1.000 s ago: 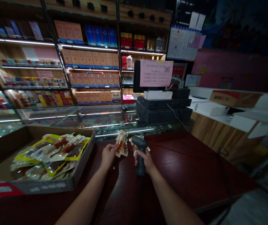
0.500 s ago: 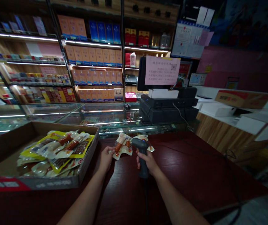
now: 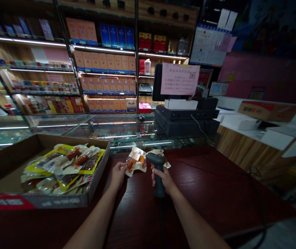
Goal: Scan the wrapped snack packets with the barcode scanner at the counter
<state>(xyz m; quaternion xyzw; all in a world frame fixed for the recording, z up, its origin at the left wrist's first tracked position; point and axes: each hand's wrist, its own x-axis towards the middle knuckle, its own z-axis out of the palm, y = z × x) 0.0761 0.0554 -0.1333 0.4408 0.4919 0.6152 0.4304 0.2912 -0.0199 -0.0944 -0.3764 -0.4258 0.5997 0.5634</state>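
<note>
My right hand [image 3: 164,177] is wrapped round the grip of a dark barcode scanner [image 3: 159,181], whose head tilts toward the left over the table. Between thumb and fingers, my left hand [image 3: 118,175] pinches the edge of a clear snack packet [image 3: 130,164] with a reddish-brown sausage inside. It lies against other packets on the table, and a bright patch shows on them. Partly behind the scanner head lies another sausage packet [image 3: 166,162]. Left of my left hand, an open cardboard box [image 3: 100,173] holds a heap of yellow and clear snack packets [image 3: 67,162].
The dark red table [image 3: 205,193] spreads out in front of me. Behind it stand a glass display counter [image 3: 111,129] and a black cash-register base [image 3: 184,124] with a monitor. The scanner's cable [image 3: 161,221] runs down toward me. Shelves of boxed goods [image 3: 109,62] line the back.
A bright patch now shows on the packets in front of the scanner. Both hands keep nearly the same place, and the view has shifted very slightly.
</note>
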